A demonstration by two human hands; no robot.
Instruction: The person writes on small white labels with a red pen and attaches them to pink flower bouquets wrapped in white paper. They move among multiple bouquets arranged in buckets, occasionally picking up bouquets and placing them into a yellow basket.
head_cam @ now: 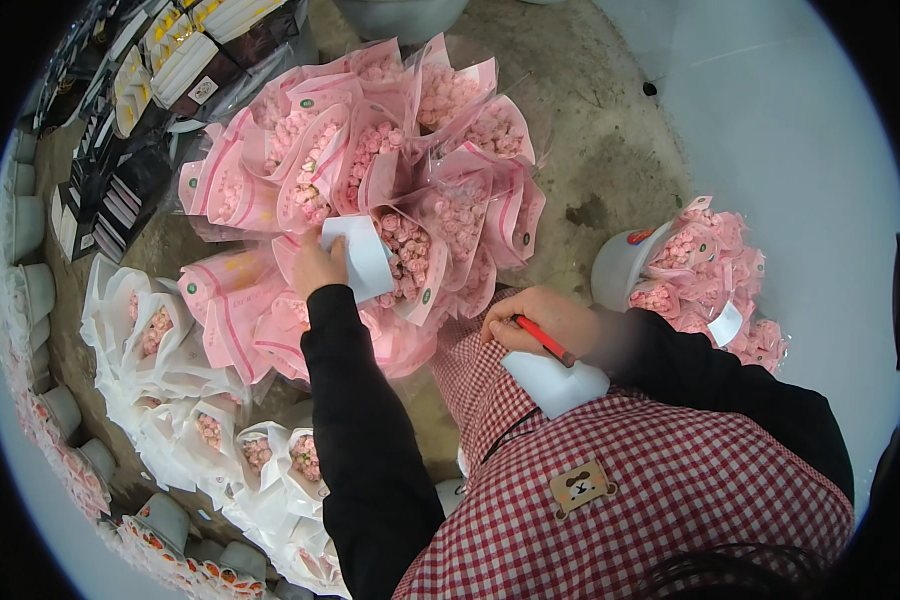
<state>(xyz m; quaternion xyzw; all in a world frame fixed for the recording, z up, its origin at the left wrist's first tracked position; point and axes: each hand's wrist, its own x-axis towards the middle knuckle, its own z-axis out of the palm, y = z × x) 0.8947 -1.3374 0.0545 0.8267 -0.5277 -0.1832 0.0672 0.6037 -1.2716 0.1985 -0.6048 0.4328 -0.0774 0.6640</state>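
My left hand [321,264] is among pink-wrapped bouquets of small pink roses [405,251], its thumb over the edge of a pale paper sheet [361,255] that lies against the flowers. Whether its fingers also grip a wrapper beneath is hidden. A red pen [541,339] is in my right hand [540,321], lying across the palm side and pointing down to the right. Just below that hand, another pale paper sheet [559,384] rests against the red-and-white checked apron [645,465]; whether my fingers hold it cannot be told.
White-wrapped bouquets [195,412] stand at lower left. A grey bucket [619,270] with more pink bouquets and a paper slip [726,324] is at right, beside a pale wall. Folded packaging [187,67] lies at upper left. Several buckets [34,292] line the far left. The floor [600,150] is concrete.
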